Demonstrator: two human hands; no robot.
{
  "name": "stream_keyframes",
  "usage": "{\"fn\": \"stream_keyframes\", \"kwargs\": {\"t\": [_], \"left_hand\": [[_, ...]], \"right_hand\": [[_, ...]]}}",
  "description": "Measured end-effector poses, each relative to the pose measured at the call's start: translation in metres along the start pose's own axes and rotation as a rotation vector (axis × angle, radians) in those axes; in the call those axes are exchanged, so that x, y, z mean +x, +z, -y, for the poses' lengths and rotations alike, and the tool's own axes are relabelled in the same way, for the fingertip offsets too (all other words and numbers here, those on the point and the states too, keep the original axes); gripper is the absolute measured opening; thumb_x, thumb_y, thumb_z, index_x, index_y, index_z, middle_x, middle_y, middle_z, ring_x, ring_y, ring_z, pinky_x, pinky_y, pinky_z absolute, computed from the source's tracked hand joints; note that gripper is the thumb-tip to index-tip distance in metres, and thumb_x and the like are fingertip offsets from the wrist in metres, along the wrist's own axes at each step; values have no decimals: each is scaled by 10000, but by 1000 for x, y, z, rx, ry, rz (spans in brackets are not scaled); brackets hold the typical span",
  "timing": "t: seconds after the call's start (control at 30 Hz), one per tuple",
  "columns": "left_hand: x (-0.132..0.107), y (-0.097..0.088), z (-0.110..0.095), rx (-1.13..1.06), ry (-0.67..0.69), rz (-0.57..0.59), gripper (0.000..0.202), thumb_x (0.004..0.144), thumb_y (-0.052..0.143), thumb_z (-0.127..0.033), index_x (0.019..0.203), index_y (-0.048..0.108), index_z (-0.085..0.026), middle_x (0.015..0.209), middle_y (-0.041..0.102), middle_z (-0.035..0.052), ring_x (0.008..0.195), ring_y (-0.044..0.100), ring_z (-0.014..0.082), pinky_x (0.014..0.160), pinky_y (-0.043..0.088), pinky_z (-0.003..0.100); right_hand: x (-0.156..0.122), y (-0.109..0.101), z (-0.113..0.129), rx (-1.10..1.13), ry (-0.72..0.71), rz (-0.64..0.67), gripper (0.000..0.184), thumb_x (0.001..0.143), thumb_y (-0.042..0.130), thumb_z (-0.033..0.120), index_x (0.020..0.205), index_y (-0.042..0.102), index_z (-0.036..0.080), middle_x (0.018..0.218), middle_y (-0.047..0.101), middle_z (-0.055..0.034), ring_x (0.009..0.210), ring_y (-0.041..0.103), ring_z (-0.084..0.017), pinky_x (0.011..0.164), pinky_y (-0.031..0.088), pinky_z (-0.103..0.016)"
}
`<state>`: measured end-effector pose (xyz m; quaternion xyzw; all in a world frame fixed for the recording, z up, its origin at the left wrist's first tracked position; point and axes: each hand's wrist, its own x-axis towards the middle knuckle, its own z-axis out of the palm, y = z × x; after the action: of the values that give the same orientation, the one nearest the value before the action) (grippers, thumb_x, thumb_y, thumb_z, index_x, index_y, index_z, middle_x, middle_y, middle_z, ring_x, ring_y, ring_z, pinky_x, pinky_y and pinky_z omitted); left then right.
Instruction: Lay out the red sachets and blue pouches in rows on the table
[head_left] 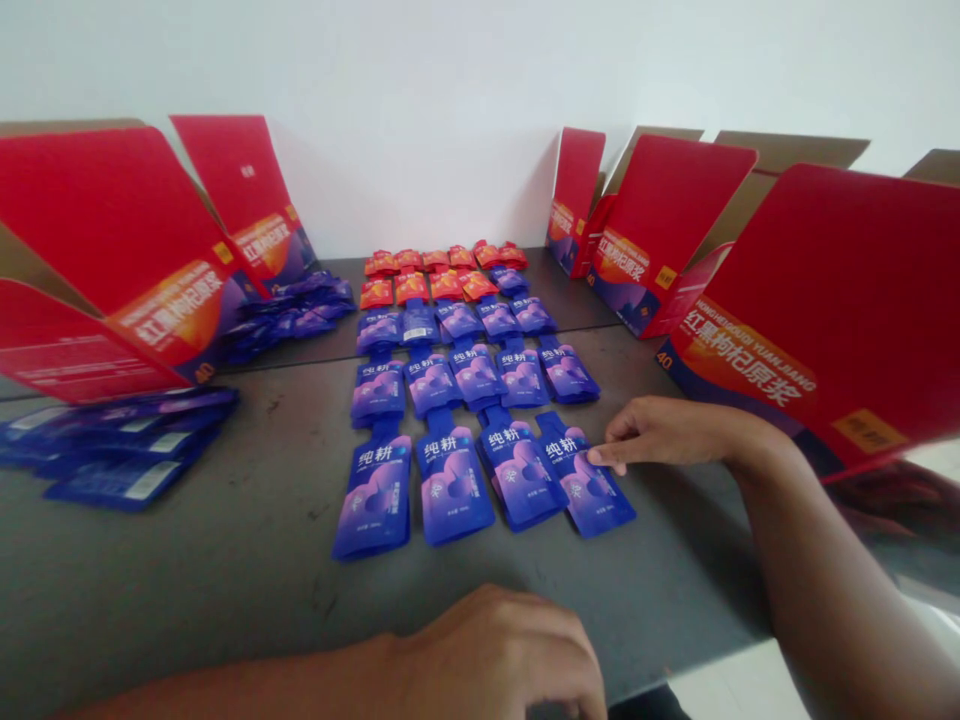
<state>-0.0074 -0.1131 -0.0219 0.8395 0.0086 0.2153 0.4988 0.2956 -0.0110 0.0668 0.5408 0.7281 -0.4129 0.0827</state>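
The blue-purple pouch lies flat on the worktop, at the right end of the nearest row. A fingertip of the right hand touches its right edge — whether that grip is pinched on it cannot be told. The left hand curls near the front edge, its grip hidden from view. Farther back lie more blue pouches, then orange-red pouches — with red boxes on both sides.

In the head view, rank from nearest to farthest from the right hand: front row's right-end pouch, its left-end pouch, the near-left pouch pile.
1. Right-end pouch: touched by the right hand.
2. Left-end pouch: across the front row.
3. Pouch pile: out at left.
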Motion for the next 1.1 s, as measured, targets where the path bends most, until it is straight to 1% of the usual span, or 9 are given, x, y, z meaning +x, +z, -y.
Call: {"fn": "stream_keyframes", "kwargs": {"t": [0.1,0.2,0.3,0.47,0.57,0.7,0.83,0.93,1.1], "left_hand": [[3,-6,-5,-66,-15,-22,506,1084,385,-577,921,632,-167,932,697,36,870,653,119,820,493,247],[6,-11,-2,-72,46,55,440,1053,490,-571,949,632,-167,957,702,36,880,665,121,797,498,234],[7,-14,3,-54,68,108,347,1027,574,-505,975,632,-167,973,698,39,899,666,128,798,507,233],[5,-12,1,-32,56,76,261,1022,594,-419,977,645,-167,973,691,28,897,662,133,801,508,245],[4,-12,-1,-21,55,68,242,1011,600,-398,985,652,-162,980,687,23,893,662,133,782,503,238],[4,-13,0,-21,69,63,171,989,602,-324,985,647,-159,981,683,21,891,658,133,785,502,233],[4,-13,1,-12,73,66,96,947,613,-247,993,638,-166,995,680,17,905,654,131,786,500,227],[4,-13,1,-16,74,66,122,978,593,-286,988,632,-170,988,674,15,886,640,125,776,501,226],[5,-9,2,-29,64,38,280,1049,501,-408,967,621,-170,964,666,28,848,621,129,746,500,243]], "right_hand": [[-2,-2,6,-12,20,-28,626,818,611,807,722,761,207,636,615,-1,616,490,-158,579,333,-279],[-2,-2,10,-13,26,-39,624,794,634,817,699,745,210,635,623,-2,617,500,-160,582,341,-280],[-2,0,11,0,14,-31,607,790,652,809,715,741,213,653,630,0,622,500,-158,584,344,-279],[2,3,8,-12,9,-32,580,800,669,783,707,678,211,631,537,27,602,436,-137,552,286,-264],[6,5,7,-1,-8,-46,559,800,691,760,723,636,210,637,490,40,607,407,-130,555,278,-259],[10,7,8,0,-4,-45,563,781,714,755,716,584,211,638,478,44,611,394,-131,556,282,-257],[11,7,8,13,-13,-48,540,802,695,747,754,621,215,648,498,38,619,410,-138,562,293,-257],[12,6,7,-2,-8,-38,544,820,670,758,800,676,214,688,553,22,645,447,-148,574,318,-259],[12,6,4,2,-33,-30,559,842,645,764,854,728,212,737,591,8,677,475,-153,593,338,-258]]}}
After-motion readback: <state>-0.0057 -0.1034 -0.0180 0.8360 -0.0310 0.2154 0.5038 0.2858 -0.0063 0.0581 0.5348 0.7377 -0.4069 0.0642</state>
